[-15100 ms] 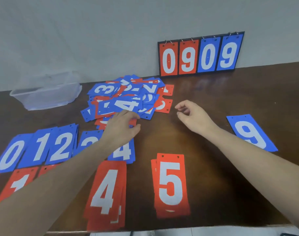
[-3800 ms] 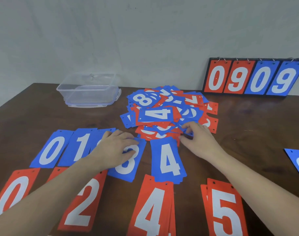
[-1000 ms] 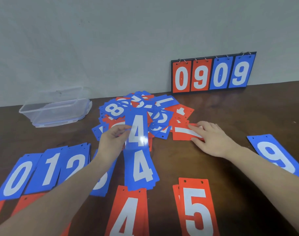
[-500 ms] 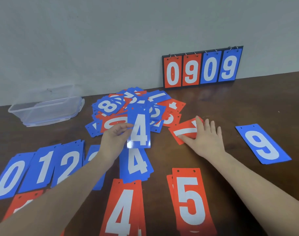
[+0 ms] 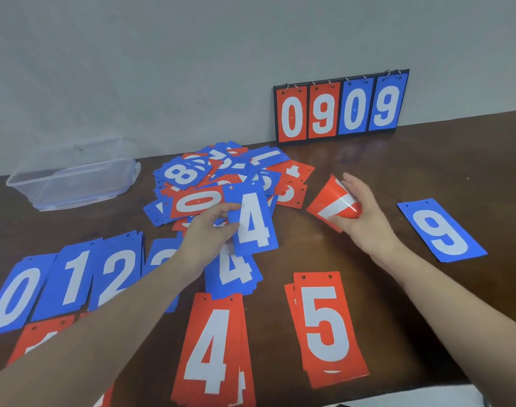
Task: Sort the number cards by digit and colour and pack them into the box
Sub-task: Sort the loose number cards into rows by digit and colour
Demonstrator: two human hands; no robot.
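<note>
1. Number cards: a red card (image 5: pixel 336 202), which lay flat under the right hand (image 5: pixel 361 214) half a second ago, is now lifted and bowed in its curled fingers; its digit is unclear.
2. Left hand (image 5: pixel 211 230) still pinches a blue 4 (image 5: pixel 252 223) above the blue 4 stack (image 5: pixel 232 274); sorting continues.
3. Heap (image 5: pixel 221 177) remains mid-table (image 5: pixel 353 259); box (image 5: pixel 72 174) at the far left edge, unpacked.
</note>
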